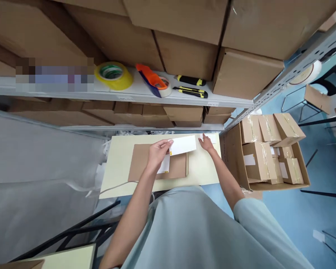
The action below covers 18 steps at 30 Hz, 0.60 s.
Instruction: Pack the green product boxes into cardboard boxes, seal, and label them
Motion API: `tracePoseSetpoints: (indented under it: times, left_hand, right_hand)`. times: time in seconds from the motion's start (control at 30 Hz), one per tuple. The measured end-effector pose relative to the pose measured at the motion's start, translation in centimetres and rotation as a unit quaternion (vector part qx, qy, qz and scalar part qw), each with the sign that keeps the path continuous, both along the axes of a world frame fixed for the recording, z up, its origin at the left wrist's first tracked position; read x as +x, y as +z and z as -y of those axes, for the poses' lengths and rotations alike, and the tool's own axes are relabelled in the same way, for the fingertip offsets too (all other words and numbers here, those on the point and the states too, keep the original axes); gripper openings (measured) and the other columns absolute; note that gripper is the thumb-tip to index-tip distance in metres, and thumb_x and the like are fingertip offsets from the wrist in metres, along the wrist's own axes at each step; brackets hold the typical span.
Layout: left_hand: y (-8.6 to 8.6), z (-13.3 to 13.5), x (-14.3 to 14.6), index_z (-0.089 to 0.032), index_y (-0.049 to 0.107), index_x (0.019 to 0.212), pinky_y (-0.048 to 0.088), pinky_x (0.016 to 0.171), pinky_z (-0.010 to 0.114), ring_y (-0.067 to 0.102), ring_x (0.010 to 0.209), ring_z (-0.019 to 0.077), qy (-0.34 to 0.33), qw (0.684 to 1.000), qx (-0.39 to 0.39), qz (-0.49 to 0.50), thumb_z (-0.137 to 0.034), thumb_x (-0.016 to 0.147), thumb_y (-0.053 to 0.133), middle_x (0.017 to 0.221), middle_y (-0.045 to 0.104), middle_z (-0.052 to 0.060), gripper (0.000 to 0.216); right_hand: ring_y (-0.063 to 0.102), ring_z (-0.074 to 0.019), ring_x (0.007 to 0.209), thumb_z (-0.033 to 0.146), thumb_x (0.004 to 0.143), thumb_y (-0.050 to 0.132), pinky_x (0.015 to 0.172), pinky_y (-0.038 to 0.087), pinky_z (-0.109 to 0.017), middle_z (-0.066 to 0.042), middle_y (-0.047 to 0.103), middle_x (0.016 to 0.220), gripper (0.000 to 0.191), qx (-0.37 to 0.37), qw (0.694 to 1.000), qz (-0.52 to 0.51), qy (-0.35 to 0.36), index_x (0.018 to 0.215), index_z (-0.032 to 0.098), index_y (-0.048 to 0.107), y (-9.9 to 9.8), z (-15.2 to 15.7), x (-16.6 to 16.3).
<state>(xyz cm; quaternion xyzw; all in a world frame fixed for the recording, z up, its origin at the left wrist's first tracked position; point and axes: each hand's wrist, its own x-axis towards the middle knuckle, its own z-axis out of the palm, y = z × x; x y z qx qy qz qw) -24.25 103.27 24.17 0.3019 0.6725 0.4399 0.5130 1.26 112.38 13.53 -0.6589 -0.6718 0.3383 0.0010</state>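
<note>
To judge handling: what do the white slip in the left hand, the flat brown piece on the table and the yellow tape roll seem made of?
White slip: probably paper, matt; thin, flat sheet.
Flat brown piece: likely cardboard, matt; plain brown face.
Yellow tape roll: probably plastic film; smooth, bright outer surface, gloss uncertain.

Near the middle of the frame, the left hand (pixel 159 152) is pinching a white slip (pixel 183 145) above a flat cardboard box (pixel 140 160), which is lying on the pale worktop (pixel 116 160). Just right of centre, the right hand (pixel 206 143) is reaching its fingers onto white paper (pixel 212 138) at the worktop's far edge. A yellow tape roll (pixel 122 83), an orange tape dispenser (pixel 148 76) and two cutters (pixel 188 80) are resting on the shelf (pixel 182 98) at upper centre. At right, a large carton (pixel 232 160) is holding smaller boxes (pixel 257 162).
</note>
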Motion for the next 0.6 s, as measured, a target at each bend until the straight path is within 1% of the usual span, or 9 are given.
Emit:
tracePoseSetpoints:
  times: [0.1, 0.17, 0.23, 0.27, 0.33, 0.4, 0.5, 0.57, 0.6]
  left_hand:
    - [1.2, 2.6, -2.5, -0.016, 0.085, 0.091, 0.06, 0.068, 0.031, 0.073, 0.079, 0.0227, -0.018, 0.999, -0.016, 0.021, -0.079, 0.052, 0.096, 0.089, 0.083, 0.011, 0.074]
    - [1.5, 3.8, -4.1, -0.016, 0.085, 0.085, 0.06, 0.066, 0.031, 0.073, 0.076, 0.0229, -0.046, 0.998, -0.024, 0.042, -0.078, 0.048, 0.098, 0.087, 0.084, 0.011, 0.073]
    - [1.6, 4.6, -5.5, -0.018, 0.085, 0.081, 0.06, 0.067, 0.032, 0.073, 0.075, 0.0235, -0.082, 0.994, -0.025, 0.065, -0.075, 0.047, 0.099, 0.087, 0.084, 0.011, 0.069]
    - [1.8, 5.0, -6.1, -0.018, 0.085, 0.08, 0.061, 0.067, 0.032, 0.074, 0.076, 0.0241, -0.097, 0.992, -0.022, 0.076, -0.073, 0.047, 0.1, 0.086, 0.084, 0.01, 0.065]
    - [2.1, 5.5, -7.3, -0.019, 0.084, 0.077, 0.061, 0.066, 0.032, 0.075, 0.077, 0.0247, -0.106, 0.99, -0.013, 0.09, -0.067, 0.048, 0.102, 0.085, 0.084, 0.01, 0.059]
    - [2.5, 5.8, -8.5, -0.018, 0.081, 0.074, 0.06, 0.064, 0.029, 0.075, 0.074, 0.0232, -0.078, 0.99, -0.004, 0.114, -0.065, 0.053, 0.102, 0.081, 0.082, 0.01, 0.056]
    - [3.3, 6.5, -10.7, -0.017, 0.074, 0.075, 0.061, 0.064, 0.027, 0.075, 0.073, 0.0207, 0.018, 0.978, 0.011, 0.208, -0.067, 0.067, 0.094, 0.078, 0.079, 0.009, 0.054]
    - [3.8, 7.4, -11.9, -0.016, 0.075, 0.087, 0.064, 0.072, 0.03, 0.079, 0.081, 0.0222, 0.062, 0.958, 0.014, 0.278, -0.059, 0.074, 0.09, 0.09, 0.081, 0.011, 0.047]
    - [4.1, 8.1, -12.3, -0.016, 0.076, 0.094, 0.066, 0.076, 0.032, 0.081, 0.086, 0.0234, 0.059, 0.951, 0.007, 0.303, -0.053, 0.075, 0.091, 0.099, 0.082, 0.012, 0.044]
  right_hand:
    - [0.074, -0.0249, 0.11, 0.062, 0.116, 0.024, 0.099, 0.055, -0.032, -0.016, 0.08, 0.122, 0.074, 0.029, 0.994, -0.104, -0.008, 0.134, 0.013, 0.076, 3.7, 5.1, -0.8]
    - [0.074, -0.0255, 0.099, 0.075, 0.107, 0.044, 0.093, 0.056, -0.034, -0.012, 0.081, 0.107, 0.071, 0.029, 0.941, -0.328, -0.074, 0.111, 0.016, 0.083, 6.1, 9.5, -1.9]
    - [0.07, -0.0239, 0.084, 0.075, 0.089, 0.075, 0.085, 0.055, -0.034, -0.006, 0.078, 0.089, 0.054, 0.015, 0.907, -0.41, -0.1, 0.083, 0.021, 0.08, 8.1, 13.8, -3.4]
    - [0.068, -0.0228, 0.079, 0.07, 0.086, 0.08, 0.08, 0.054, -0.034, -0.004, 0.076, 0.082, 0.05, 0.007, 0.903, -0.416, -0.108, 0.076, 0.022, 0.078, 8.9, 15.6, -4.4]
    - [0.066, -0.0223, 0.075, 0.064, 0.087, 0.081, 0.077, 0.053, -0.035, -0.004, 0.076, 0.079, 0.045, -0.006, 0.903, -0.412, -0.12, 0.072, 0.022, 0.078, 10.3, 18.4, -6.3]
    - [0.065, -0.0224, 0.073, 0.063, 0.086, 0.082, 0.076, 0.053, -0.035, -0.005, 0.077, 0.078, 0.044, -0.004, 0.909, -0.394, -0.135, 0.074, 0.021, 0.08, 11.4, 19.8, -8.2]
    - [0.063, -0.0213, 0.072, 0.068, 0.081, 0.083, 0.072, 0.051, -0.034, -0.005, 0.075, 0.076, 0.05, 0.046, 0.907, -0.37, -0.194, 0.077, 0.018, 0.078, 13.3, 20.3, -10.8]
    - [0.06, -0.0197, 0.07, 0.073, 0.081, 0.081, 0.068, 0.049, -0.032, -0.004, 0.071, 0.073, 0.056, 0.105, 0.894, -0.355, -0.252, 0.075, 0.018, 0.074, 14.7, 20.2, -12.7]
    - [0.059, -0.0188, 0.069, 0.075, 0.082, 0.079, 0.067, 0.048, -0.031, -0.004, 0.069, 0.071, 0.058, 0.137, 0.885, -0.347, -0.278, 0.075, 0.018, 0.071, 15.5, 20.2, -13.7]
